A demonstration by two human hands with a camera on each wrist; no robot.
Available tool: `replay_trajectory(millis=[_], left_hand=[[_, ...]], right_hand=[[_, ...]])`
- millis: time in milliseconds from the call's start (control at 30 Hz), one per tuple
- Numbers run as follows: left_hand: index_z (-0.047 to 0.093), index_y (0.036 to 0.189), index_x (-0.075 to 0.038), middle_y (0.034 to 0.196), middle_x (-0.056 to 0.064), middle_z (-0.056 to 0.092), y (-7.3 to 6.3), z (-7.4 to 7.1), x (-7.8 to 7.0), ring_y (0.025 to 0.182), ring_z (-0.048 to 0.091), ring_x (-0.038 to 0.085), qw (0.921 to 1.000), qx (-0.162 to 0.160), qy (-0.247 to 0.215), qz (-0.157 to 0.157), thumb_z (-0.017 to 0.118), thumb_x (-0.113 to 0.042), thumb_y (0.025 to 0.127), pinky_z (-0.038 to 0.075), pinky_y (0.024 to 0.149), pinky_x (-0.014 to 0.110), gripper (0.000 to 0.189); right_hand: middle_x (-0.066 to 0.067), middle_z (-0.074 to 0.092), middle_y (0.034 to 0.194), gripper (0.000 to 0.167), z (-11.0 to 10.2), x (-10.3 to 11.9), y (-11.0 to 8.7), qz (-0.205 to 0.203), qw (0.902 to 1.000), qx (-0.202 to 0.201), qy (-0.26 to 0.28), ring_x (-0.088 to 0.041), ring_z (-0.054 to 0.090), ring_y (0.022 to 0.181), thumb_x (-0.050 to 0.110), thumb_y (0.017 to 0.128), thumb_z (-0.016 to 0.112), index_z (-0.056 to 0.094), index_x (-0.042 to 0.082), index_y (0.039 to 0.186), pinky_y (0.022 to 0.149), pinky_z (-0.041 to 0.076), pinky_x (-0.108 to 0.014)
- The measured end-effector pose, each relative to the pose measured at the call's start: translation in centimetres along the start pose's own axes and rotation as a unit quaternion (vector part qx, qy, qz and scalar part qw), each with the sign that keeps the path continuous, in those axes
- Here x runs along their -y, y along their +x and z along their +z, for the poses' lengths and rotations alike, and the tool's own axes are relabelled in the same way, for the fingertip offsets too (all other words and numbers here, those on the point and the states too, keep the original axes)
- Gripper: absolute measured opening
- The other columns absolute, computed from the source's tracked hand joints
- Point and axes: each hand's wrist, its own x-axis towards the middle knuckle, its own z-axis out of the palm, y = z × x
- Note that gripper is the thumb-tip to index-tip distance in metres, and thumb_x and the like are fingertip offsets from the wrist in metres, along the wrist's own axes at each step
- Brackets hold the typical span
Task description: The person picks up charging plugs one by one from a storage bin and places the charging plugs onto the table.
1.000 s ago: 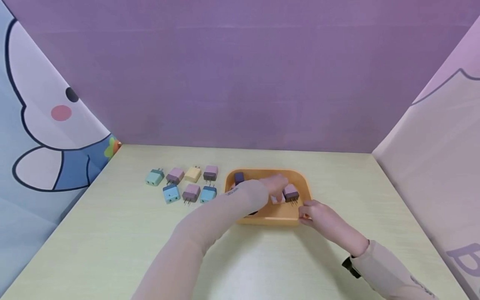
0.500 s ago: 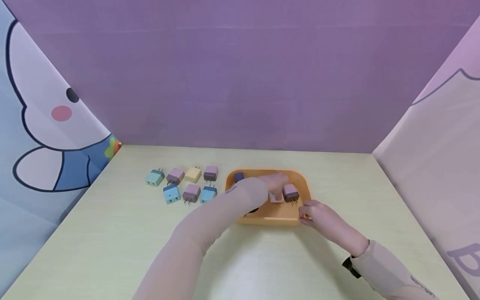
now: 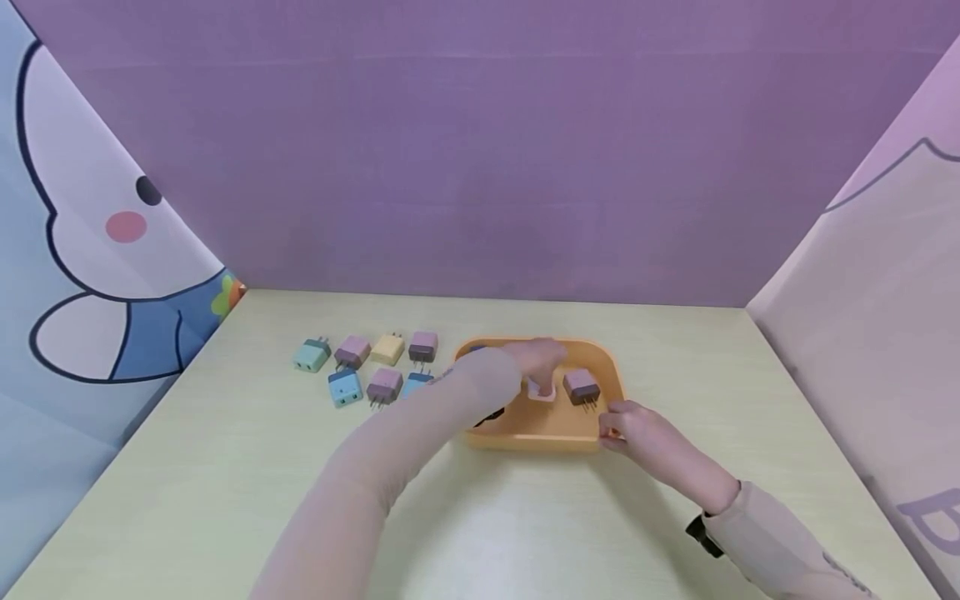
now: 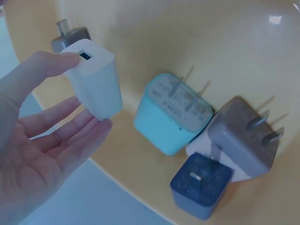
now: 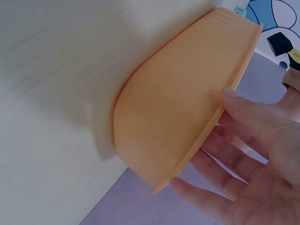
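Observation:
My left hand (image 3: 537, 360) reaches into an orange plastic bin (image 3: 540, 443) and pinches a white USB charger (image 4: 96, 79), thumb beside the port and fingers along the other side. Within the bin, the left wrist view has a turquoise charger (image 4: 171, 115), a grey-and-pale charger (image 4: 246, 140) and a navy charger (image 4: 201, 187) close together. Another grey charger (image 4: 70, 40) peeks out behind the white one. To the right of my left hand lies a purple-and-dark charger (image 3: 581, 387), prongs toward me. My right hand (image 3: 637, 429) grips the bin's front right rim, thumb outside, fingers inside.
Left of the bin, several chargers lie in two rough rows, including a green one (image 3: 312, 355), a yellow one (image 3: 387, 349) and a blue one (image 3: 345, 387). My left sleeve (image 3: 420, 442) crosses the bin's front left part. A purple backdrop (image 3: 480, 167) rises behind the table.
My left hand has shifted a little to the left inside the bin with the white charger, widening the gap to the purple-and-dark charger. My right hand keeps its grip on the rim.

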Motion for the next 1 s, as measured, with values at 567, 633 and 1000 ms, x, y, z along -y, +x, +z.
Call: replay_trajectory(millis=[567,633,1000], left_hand=[[0.052,0.091,-0.01,0.087,-0.002,0.052,-2.5,-1.7,0.5,0.072,0.046,0.01,0.9991,-0.027,0.023,0.023,0.064,-0.012,0.078,0.04,0.063,0.023,0.018],[0.049,0.082,-0.011,0.077,-0.003,0.046,-2.8,-1.9,0.7,0.067,0.04,0.01,0.9987,-0.032,0.024,0.03,0.063,-0.01,0.077,0.036,0.059,0.022,0.016],[0.055,0.097,-0.01,0.094,-0.002,0.054,-5.1,-2.3,1.8,0.08,0.049,0.011,0.9976,-0.061,-0.003,0.034,0.067,-0.006,0.073,0.043,0.071,0.024,0.027]], right_hand=[[0.007,0.046,0.068,0.017,0.0,0.0,-0.1,0.004,1.0,-0.002,0.001,-0.005,0.044,0.06,0.008,0.069,0.072,0.056,0.013,0.065,0.053,0.041,-0.02],[0.007,0.046,0.068,0.017,0.0,0.0,-0.1,0.005,1.0,-0.001,0.002,-0.005,0.044,0.06,0.008,0.069,0.072,0.056,0.013,0.065,0.053,0.041,-0.02],[0.006,0.047,0.068,0.016,-0.1,0.0,-0.1,0.002,1.0,0.002,0.004,-0.005,0.043,0.06,0.008,0.07,0.072,0.057,0.013,0.066,0.053,0.04,-0.019]])
